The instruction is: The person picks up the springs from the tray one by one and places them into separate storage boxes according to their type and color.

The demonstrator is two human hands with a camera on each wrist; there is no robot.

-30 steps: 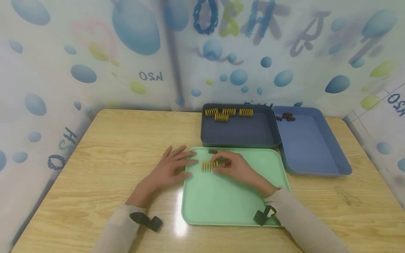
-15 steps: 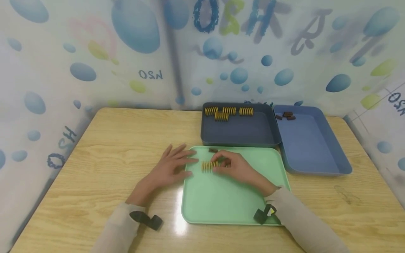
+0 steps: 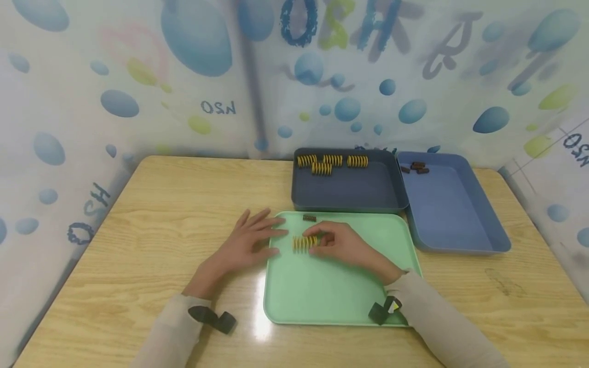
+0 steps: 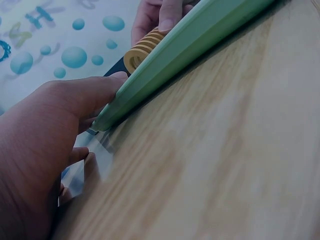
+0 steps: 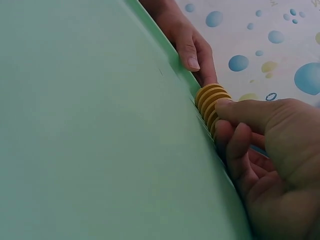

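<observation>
On the green tray [image 3: 340,291] lies a yellow coil spring [image 3: 301,244], its length running left to right. My right hand [image 3: 342,244] pinches its right end between thumb and fingers; the right wrist view shows the thumb on the coils of the spring [image 5: 212,102]. Behind it, near the tray's far edge, a small dark brown spring [image 3: 309,218] lies apart from both hands. My left hand [image 3: 246,245] rests at the tray's left edge, fingers spread and fairly straight, the tips over the rim. In the left wrist view its thumb [image 4: 102,92] touches the rim.
A dark grey-blue bin [image 3: 354,191] behind the tray holds several yellow springs [image 3: 322,169] at its back left. To its right, a lighter blue bin [image 3: 460,214] holds several small brown springs [image 3: 417,166]. A patterned backdrop [image 3: 184,122] stands behind the wooden table [image 3: 152,225].
The right fingers have shifted very slightly down on the yellow spring, leaving the small brown spring in fuller view. The left hand stays at the tray's edge.
</observation>
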